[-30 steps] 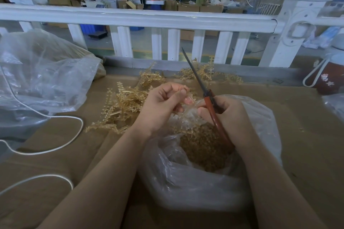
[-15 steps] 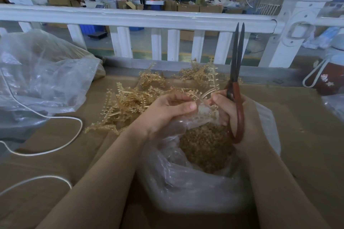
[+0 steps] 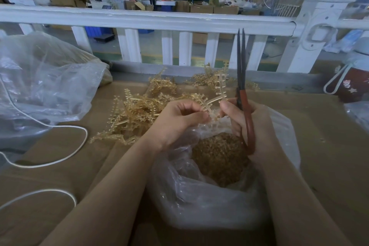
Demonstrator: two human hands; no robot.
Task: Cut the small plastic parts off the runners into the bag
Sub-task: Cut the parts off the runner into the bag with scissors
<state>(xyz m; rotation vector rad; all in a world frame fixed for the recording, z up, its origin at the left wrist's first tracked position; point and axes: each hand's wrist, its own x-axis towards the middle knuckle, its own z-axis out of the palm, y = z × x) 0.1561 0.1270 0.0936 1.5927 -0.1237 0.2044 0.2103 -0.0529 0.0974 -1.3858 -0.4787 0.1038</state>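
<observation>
My left hand pinches the lower end of a translucent amber runner lined with small parts. The runner curves up and stands upright between my hands. My right hand grips red-handled scissors, blades together and pointing straight up, and its fingertips also touch the runner. Both hands hover over the open mouth of a clear plastic bag that holds a heap of cut amber parts. A pile of more runners lies on the cardboard behind my left hand.
A large crumpled clear bag fills the left side, with a white cord looping over the brown cardboard surface. A white railing runs across the back. A dark red patterned bag stands at far right.
The scissors swung from leaning left to pointing straight up. A runner that was not raised a second ago now stands upright between my hands, which shifted slightly right.
</observation>
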